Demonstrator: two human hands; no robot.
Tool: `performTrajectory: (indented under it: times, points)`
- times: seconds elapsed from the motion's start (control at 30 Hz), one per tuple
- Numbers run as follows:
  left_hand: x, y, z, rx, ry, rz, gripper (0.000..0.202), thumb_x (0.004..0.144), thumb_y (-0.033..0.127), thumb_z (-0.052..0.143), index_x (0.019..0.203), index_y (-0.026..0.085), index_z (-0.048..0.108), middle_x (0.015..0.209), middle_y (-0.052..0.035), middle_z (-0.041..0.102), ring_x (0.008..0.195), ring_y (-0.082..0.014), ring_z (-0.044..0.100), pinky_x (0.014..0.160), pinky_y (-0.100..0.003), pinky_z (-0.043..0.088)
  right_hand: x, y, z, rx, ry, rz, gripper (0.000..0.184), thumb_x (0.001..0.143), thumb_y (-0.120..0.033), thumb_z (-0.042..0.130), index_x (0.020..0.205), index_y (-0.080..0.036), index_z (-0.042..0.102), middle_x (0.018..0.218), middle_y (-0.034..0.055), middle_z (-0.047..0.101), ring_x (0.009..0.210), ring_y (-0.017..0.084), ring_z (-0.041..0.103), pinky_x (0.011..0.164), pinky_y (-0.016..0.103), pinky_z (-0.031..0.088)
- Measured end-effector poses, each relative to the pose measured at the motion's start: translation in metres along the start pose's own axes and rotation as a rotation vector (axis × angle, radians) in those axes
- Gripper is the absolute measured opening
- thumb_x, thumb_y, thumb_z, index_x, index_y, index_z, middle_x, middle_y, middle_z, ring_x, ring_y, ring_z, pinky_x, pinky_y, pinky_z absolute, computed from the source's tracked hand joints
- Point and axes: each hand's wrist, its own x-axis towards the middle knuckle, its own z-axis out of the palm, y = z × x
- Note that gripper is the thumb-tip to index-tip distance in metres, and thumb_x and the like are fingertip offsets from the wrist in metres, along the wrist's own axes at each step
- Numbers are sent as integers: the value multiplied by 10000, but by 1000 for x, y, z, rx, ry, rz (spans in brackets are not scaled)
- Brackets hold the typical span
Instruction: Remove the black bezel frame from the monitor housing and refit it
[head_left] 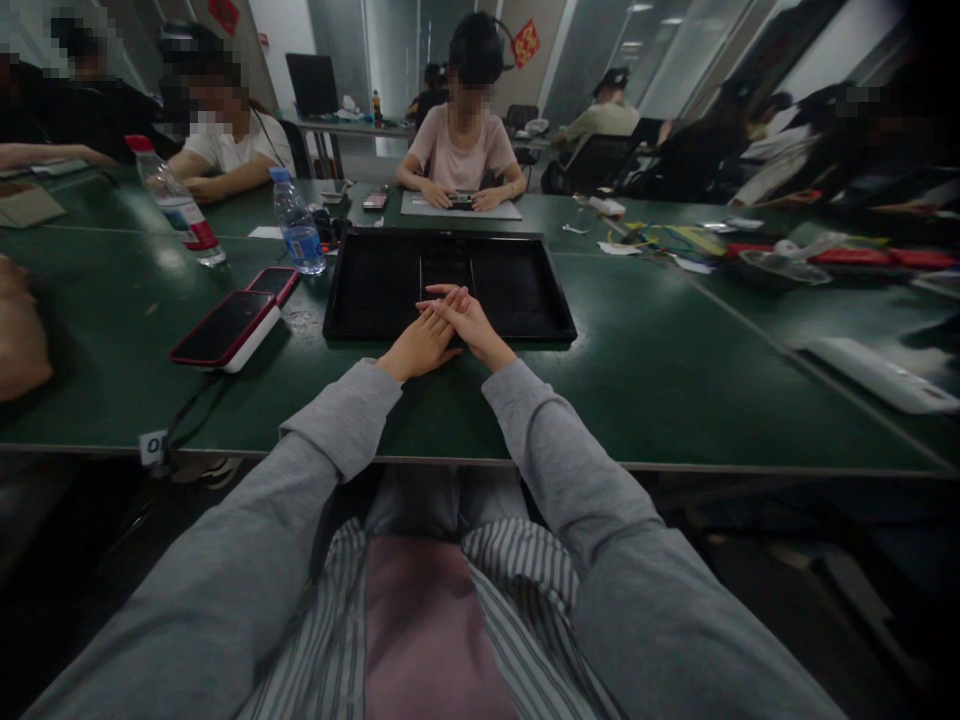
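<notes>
Both my arms in grey sleeves reach over a dark green table (645, 390). My left hand (416, 345) lies flat, fingers stretched forward, at the near rim of a black tray (525, 290). My right hand (469, 320) rests across it, fingers extended over the left hand's fingers and the tray's front edge. Neither hand holds anything. The tray is shallow and rectangular, with a ridge down its middle, and looks bare inside.
Two phones in red cases (225, 328) (274, 282) lie left of the tray, with a cable running off the table edge. Two water bottles (298, 222) (174, 200) stand behind them. A person in pink (461, 145) sits opposite. Clutter (675, 240) and a white device (877, 372) lie right.
</notes>
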Motion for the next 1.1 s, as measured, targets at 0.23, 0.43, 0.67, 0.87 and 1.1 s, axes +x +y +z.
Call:
performTrajectory:
  times: [0.23, 0.43, 0.67, 0.87, 1.1]
  points:
    - [0, 2, -1, 15, -50, -51, 835, 1046, 402, 497, 1694, -35, 206, 1774, -257, 92, 1665, -344, 6, 1364, -544, 129, 3, 5, 1, -1, -4, -18, 616, 895, -724, 700, 1298, -259, 668, 1223, 117, 780, 1223, 279, 716, 1156, 549, 544]
    - [0, -4, 6, 13, -28, -36, 846, 1057, 426, 483, 1708, -13, 169, 1777, -256, 92, 1668, -343, 3, 1358, -561, 110, 7, 8, 3, 6, 15, -33, 607, 884, -738, 699, 1270, -271, 680, 1185, 93, 785, 1194, 269, 725, 1154, 528, 545]
    - [0, 4, -14, -15, -11, -22, 770, 1050, 347, 492, 1737, 128, 220, 1753, -178, 314, 1658, -324, 217, 1357, -601, 59, 10, 40, -16, -252, 246, -32, 576, 929, -746, 618, 1198, -250, 735, 1234, 103, 768, 1311, 313, 665, 1210, 541, 480]
    - [7, -13, -18, -295, 256, -389, 538, 1132, 375, 298, 1558, 219, 587, 1550, -138, 624, 1490, -280, 538, 1288, -578, 319, 3, 29, -23, -434, 254, -190, 612, 1052, -535, 460, 1596, -258, 503, 1658, 92, 504, 1621, 311, 329, 1346, 630, 231]
    - [14, -25, -16, -921, 355, -482, 718, 1045, 702, 463, 1448, 141, 657, 1374, -188, 733, 1346, -307, 668, 1171, -489, 504, -8, 9, 16, -831, -109, -350, 789, 1001, -196, 408, 1758, -227, 192, 1811, 5, 185, 1691, 232, 27, 1398, 552, 66]
